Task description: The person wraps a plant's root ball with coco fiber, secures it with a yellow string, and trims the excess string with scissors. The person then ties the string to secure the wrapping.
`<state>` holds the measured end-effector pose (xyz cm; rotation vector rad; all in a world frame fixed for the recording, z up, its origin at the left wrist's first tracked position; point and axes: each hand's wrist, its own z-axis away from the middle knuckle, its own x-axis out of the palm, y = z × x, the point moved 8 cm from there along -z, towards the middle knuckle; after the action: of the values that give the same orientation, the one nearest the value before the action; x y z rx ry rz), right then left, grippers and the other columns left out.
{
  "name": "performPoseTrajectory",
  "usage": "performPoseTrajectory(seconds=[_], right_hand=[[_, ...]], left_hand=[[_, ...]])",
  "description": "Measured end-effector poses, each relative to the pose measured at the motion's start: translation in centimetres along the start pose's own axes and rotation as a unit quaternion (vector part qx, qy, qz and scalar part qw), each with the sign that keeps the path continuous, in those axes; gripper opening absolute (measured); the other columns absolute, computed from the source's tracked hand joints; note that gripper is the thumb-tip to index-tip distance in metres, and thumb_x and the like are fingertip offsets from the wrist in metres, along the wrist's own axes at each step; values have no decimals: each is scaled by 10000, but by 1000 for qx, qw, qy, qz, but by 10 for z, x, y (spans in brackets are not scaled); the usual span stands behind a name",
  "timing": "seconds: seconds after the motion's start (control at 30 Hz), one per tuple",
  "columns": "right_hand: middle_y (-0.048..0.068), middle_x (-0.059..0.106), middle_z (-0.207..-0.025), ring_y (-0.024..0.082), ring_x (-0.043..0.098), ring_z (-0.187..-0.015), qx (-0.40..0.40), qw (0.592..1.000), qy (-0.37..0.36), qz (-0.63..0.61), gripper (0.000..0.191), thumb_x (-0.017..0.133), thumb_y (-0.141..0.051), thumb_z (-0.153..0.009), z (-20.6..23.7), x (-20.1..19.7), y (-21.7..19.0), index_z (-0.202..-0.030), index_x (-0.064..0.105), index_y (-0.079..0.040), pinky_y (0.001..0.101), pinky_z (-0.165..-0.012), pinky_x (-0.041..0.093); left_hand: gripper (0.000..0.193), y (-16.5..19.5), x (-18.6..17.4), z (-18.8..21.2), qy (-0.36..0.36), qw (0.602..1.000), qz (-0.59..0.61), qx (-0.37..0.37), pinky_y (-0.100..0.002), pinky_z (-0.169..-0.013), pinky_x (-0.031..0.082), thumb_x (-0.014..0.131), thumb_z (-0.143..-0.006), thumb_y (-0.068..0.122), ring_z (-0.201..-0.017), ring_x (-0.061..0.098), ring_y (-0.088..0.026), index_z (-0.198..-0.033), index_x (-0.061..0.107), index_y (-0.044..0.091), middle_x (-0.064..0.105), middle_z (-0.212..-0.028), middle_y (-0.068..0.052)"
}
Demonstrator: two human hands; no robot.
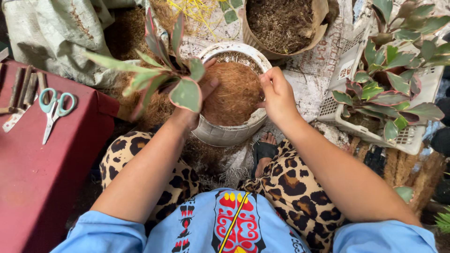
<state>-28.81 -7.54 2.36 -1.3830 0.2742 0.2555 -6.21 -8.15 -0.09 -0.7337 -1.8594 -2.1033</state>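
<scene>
A worn white pot (220, 133) filled with brown coconut fibre (234, 91) stands on the ground between my knees. My left hand (194, 110) grips a small plant with green and pink-edged leaves (171, 77) at the pot's left rim, its leaves hiding most of the fingers. My right hand (276, 96) rests on the pot's right rim, with its fingertips pinched at the edge of the fibre.
A red box (42, 164) at the left carries teal-handled scissors (54, 110) and some wooden-handled tools (23, 86). A white basket (408, 138) with similar plants (389, 89) stands at the right. A brown pot of fibre (281, 23) and a grey sack (56, 33) lie behind.
</scene>
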Motion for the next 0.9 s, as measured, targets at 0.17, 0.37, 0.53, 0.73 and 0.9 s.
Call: performPoseTrajectory(seconds=[0.17,0.37,0.53,0.73,0.9], right_hand=[[-13,549,-946,52,635,-717,-100,989,-61,89,113,508,-182,-1071,20,5,-61,-1019,524,-83,243,-517,566],[-82,433,-640,36,324,-596,-104,989,-46,91,234,747,-108,-974,42,-17,-86,-795,607,-52,239,-520,245],[-45,422,-606,46,344,-575,-236,959,-37,152,385,777,-42,-919,63,-21,-112,-650,500,-44,259,-506,272],[-55,429,-630,47,354,-601,-250,957,-22,145,386,740,-36,-944,61,-22,-114,-659,480,-53,259,-525,287],[-91,397,-632,22,309,-603,-182,978,-60,88,410,730,-70,-966,47,-9,-104,-656,462,-74,246,-514,255]], left_hand=[[489,-1,-4,0,22,992,109,-53,-363,-1077,504,641,-962,322,-1239,614,-223,-1393,619,91,634,-1370,-130],[503,35,-1,11,8,998,15,63,-356,-1133,469,661,-965,240,-1242,584,-206,-1410,608,13,628,-1348,-132],[527,48,7,17,-21,996,44,78,-373,-1177,432,650,-949,213,-1278,578,-224,-1421,594,-15,621,-1375,-151],[728,61,8,17,-24,992,66,101,-422,-1184,444,654,-873,396,-1302,585,-277,-1457,558,-28,615,-1398,-196],[828,64,6,19,-49,988,122,81,-456,-1177,463,671,-838,442,-1315,586,-306,-1496,497,-30,592,-1421,-217]])
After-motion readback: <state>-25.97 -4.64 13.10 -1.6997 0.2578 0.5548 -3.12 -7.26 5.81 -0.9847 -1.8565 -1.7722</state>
